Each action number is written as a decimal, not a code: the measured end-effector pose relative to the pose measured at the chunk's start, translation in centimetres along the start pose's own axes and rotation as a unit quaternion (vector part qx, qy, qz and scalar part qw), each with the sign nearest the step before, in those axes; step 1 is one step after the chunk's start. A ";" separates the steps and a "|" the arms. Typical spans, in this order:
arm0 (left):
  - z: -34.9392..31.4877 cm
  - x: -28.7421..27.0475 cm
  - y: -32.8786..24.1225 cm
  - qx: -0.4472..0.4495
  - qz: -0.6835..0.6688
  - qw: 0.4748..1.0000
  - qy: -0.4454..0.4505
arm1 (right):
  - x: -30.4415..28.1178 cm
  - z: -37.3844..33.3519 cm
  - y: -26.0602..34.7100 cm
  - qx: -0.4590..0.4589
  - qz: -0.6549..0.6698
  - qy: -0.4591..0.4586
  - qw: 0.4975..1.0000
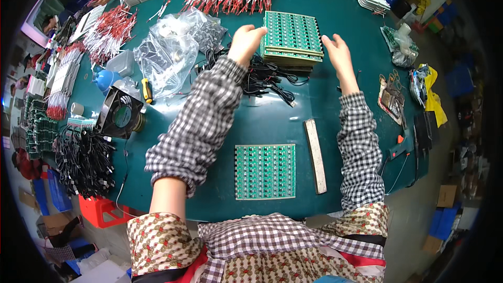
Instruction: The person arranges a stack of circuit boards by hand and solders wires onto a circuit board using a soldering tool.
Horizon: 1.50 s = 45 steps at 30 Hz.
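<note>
I can't tell if the left hand grips the stack of flat, square green circuit boards on the shiny green table. The empty right hand is just beside its right edge. Any writing there is too small to read.

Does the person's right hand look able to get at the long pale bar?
Probably yes: the right hand looks empty beside the stack of green boards, and nothing covers the long pale bar.
</note>
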State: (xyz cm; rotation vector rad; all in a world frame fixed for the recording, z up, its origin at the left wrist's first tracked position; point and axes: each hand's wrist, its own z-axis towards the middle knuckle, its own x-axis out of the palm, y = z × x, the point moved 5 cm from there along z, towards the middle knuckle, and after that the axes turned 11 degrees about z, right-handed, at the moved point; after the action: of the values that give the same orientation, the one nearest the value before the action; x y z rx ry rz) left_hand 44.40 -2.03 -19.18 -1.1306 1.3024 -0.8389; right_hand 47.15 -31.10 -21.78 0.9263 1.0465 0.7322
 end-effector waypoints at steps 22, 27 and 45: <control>-2.8 4.8 0.1 0.092 0.142 0.982 -0.086 | 3.3 -3.1 2.9 0.040 0.196 0.100 0.975; -4.0 3.9 -1.1 0.201 0.079 0.964 -0.153 | 3.1 -4.2 3.0 0.041 0.299 0.077 0.950; -18.9 -1.0 -0.3 0.282 -0.019 0.959 -0.031 | -0.2 -18.3 6.7 0.112 0.472 0.068 0.872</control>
State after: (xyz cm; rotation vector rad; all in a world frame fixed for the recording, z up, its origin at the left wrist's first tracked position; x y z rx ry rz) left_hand 25.73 -4.08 -17.04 -0.7180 0.9038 -1.1064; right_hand 29.46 -23.28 -19.49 1.6392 0.7620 1.5210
